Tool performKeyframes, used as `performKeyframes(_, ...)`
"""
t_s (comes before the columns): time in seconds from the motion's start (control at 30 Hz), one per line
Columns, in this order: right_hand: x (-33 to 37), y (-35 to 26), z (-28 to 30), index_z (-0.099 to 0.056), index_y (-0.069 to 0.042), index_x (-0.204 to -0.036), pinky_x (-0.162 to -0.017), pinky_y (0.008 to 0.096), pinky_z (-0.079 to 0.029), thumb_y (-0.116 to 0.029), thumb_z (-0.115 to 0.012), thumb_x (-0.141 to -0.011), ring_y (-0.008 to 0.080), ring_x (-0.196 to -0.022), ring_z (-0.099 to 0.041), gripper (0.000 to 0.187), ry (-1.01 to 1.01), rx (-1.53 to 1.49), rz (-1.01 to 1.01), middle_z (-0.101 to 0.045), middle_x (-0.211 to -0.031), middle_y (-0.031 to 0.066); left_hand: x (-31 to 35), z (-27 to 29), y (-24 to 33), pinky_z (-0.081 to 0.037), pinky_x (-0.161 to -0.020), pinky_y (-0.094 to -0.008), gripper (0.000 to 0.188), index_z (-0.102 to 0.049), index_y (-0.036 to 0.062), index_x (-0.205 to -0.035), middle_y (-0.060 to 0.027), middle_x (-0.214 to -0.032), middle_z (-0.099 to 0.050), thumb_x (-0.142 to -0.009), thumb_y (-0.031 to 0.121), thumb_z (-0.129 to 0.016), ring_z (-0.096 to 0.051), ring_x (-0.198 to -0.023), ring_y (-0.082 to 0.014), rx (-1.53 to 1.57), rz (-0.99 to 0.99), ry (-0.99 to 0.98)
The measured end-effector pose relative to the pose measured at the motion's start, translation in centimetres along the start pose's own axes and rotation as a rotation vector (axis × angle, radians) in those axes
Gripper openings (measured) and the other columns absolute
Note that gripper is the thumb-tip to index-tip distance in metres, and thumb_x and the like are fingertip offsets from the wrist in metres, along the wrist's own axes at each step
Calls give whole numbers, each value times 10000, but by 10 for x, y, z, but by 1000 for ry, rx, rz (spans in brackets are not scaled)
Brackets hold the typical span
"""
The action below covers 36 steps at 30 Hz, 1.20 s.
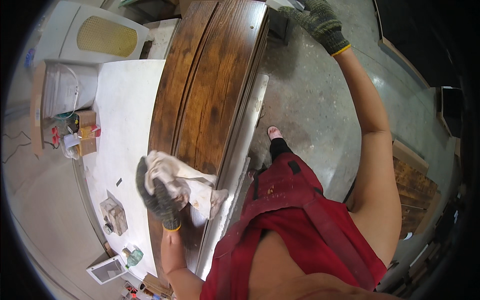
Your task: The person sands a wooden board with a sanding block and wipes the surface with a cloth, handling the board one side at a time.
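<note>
Over the near part of the long, glossy brown wood-grain planks (207, 100), the left hand (159, 197) in a dark-green knit glove curls around a crumpled off-white cloth (175, 172), while the similarly gloved right hand (320, 25) is right of their far end, its openness and grip unclear.

We stand in a workshop, stacked wood-grain boards (220, 95) on our white workbench (127, 110), a plastic bucket (82, 87), bare concrete floor (310, 112).
</note>
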State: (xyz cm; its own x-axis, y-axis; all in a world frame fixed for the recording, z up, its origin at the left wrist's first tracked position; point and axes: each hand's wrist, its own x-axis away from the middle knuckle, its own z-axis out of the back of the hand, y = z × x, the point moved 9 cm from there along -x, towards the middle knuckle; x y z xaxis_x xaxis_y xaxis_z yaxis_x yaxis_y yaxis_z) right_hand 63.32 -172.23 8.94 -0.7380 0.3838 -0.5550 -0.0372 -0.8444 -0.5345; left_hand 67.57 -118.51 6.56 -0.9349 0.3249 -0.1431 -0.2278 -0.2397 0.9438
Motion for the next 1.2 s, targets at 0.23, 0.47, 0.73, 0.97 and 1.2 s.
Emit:
performKeyframes(0.23, 17, -20, -15, -659, -53, -1197, -891, 441, -480, -404, -748, -796, 370, -1009, -608, 541, 79, 136, 91, -656, -1064, 202, 114, 120, 27, -428, -1011, -448, 502, -473, -21, -1344, -210, -1335, -535, -985, 330, -461, -552, -1182, -330, -674, -102, 468)
performKeyframes(0.47, 74, -67, -36, -588, -185, -1339, -949, 409, -455, -408, -698, -845, 291, -1078, -587, 553, -19, 328, 253, -646, -1203, 99, 177, 130, 48, -412, -1059, -463, 531, -422, 18, -1414, -217, -1395, -490, -1015, 369, -421, -508, -1261, -361, -863, -230, 620)
performKeyframes(0.73, 153, -164, -53, -567, -166, -1361, -959, 460, -411, -507, -669, -771, 306, -1072, -560, 689, -246, 71, 321, -609, -1158, 101, 204, 147, 38, -415, -1048, -517, 775, -405, 19, -1435, -260, -1410, -458, -984, 631, -256, -478, -1286, -418, -1359, -193, 550)
performKeyframes(0.97, 97, -88, -41, -562, -184, -1362, -949, 443, -426, -467, -710, -776, 302, -1064, -571, 667, -42, 272, 337, -634, -1159, 89, 190, 140, 60, -439, -1037, -497, 789, -405, 43, -1442, -245, -1431, -435, -971, 656, -249, -478, -1285, -406, -1218, -90, 654)
performKeyframes(1.2, -6, 23, -15, -686, -52, -1158, -885, 388, -502, -331, -761, -794, 318, -967, -656, 464, 178, 59, 118, -701, -1048, 170, 174, 104, 88, -398, -1054, -505, 726, -428, 56, -1434, -212, -1435, -457, -1000, 606, -240, -468, -1296, -407, -1152, -81, 704)
